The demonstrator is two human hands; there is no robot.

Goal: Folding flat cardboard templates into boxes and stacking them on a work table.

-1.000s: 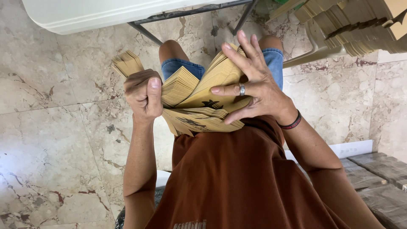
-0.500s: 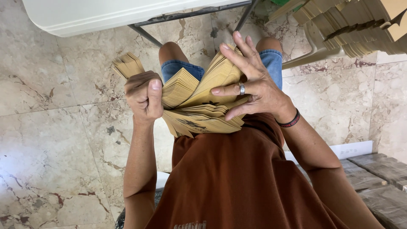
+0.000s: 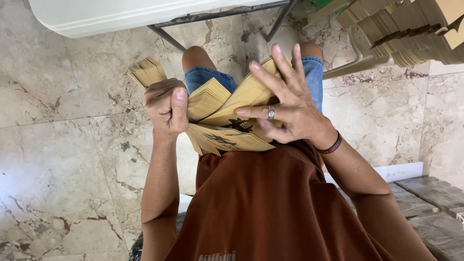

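Paper bags [image 3: 227, 130], a thick flat tan stack, sat in our lap against the brown shirt [image 3: 275, 208], fanned open in the middle. Going left to right: marble floor [image 3: 63, 145] on the far left, then our left hand [image 3: 166, 107] fisted tight around the stack's left end, thumb up. Bags splayed between both hands, one showing a dark printed mark. Our right hand [image 3: 282, 104] lay spread-fingered, flat on the upper sheets, not clasping, ring on one finger, dark wristband [image 3: 332, 145] behind. More stacked bags [image 3: 411, 34] at upper right, well apart.
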